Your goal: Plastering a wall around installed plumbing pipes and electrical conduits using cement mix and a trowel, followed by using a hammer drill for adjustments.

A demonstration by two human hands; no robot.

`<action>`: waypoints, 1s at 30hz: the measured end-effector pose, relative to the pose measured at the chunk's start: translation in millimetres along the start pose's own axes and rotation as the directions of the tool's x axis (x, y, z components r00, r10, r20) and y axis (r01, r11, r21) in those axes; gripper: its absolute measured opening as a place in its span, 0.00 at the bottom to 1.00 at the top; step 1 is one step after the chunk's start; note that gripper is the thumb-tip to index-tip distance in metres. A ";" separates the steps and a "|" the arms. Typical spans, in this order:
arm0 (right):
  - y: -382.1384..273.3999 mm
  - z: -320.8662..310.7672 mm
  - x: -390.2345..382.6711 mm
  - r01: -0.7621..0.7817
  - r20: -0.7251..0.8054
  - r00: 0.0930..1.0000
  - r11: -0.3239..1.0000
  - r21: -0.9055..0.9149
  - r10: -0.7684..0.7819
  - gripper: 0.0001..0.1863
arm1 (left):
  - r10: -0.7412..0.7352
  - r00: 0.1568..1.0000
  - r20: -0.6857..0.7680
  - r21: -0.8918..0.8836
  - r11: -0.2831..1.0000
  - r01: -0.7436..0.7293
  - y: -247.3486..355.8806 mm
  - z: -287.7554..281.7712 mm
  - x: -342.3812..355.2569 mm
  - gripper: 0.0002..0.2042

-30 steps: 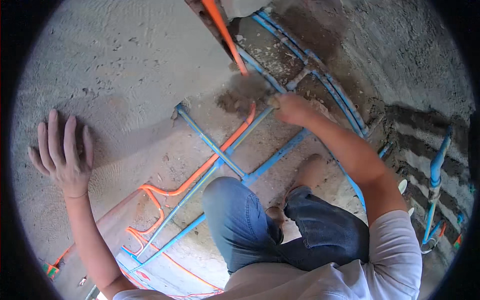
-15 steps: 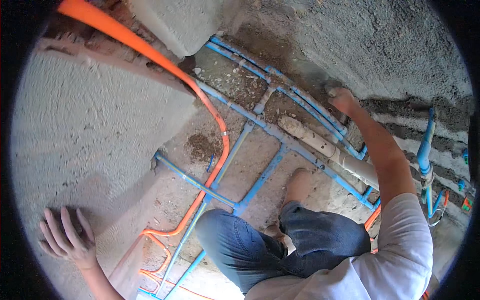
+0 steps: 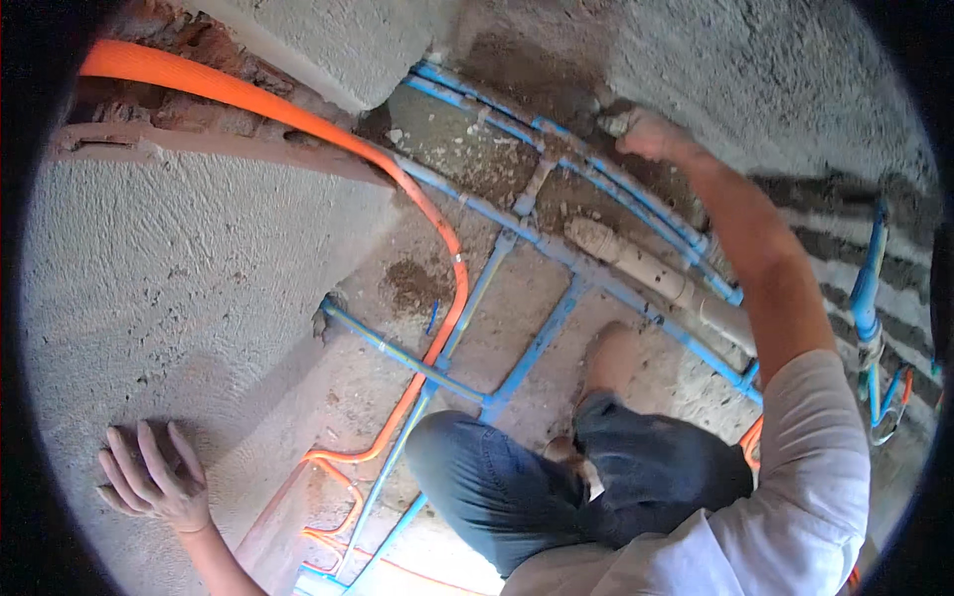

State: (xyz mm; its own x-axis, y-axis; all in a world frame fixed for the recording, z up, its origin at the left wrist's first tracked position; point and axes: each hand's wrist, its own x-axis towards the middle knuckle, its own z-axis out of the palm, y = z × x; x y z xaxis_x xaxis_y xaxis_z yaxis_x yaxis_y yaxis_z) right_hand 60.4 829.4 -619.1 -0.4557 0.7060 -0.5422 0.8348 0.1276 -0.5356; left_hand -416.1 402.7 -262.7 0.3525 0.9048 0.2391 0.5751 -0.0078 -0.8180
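Observation:
My left hand rests flat with fingers spread against the grey plastered wall on the left. My right arm reaches far forward, and my right hand is closed low against the rough grey far wall. Something small and greyish shows at its fingertips, too blurred to name. Beside that hand a dark, damp-looking patch spreads over the foot of the wall. Two parallel blue pipes run along the floor just below the right hand.
More blue pipes cross the floor between my knees and the far wall. A thick cream pipe lies beside them. An orange conduit curves down the left side. Upright blue pipes stand at the right wall.
My right hand has moved left along the foot of the far wall. My left hand stays flat on the left wall, while the whole view has shifted slightly.

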 end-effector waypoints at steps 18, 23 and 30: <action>-69.8 127.5 -215.9 -0.117 -0.222 0.971 0.985 -0.126 0.087 0.14 | -0.034 0.999 -0.027 0.016 0.999 0.034 0.1 -2.7 -5.0 0.18; 10.0 103.1 -217.1 -0.387 -0.571 0.766 0.921 -0.040 0.297 0.17 | -0.020 0.997 -0.072 0.001 1.000 0.020 6.9 -8.5 10.2 0.18; 24.3 101.6 -219.0 -0.433 -0.411 0.863 0.850 -0.300 0.294 0.15 | -0.040 0.998 -0.049 -0.004 0.999 0.040 4.4 -2.1 0.2 0.18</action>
State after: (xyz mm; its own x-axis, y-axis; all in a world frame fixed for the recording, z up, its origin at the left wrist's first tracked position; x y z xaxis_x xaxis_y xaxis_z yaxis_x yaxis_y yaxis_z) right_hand 149.1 607.1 -579.2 -0.0207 0.9332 -0.3587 0.9996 0.0118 -0.0270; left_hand -412.0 402.0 -265.2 0.3645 0.8826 0.2970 0.5915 0.0269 -0.8059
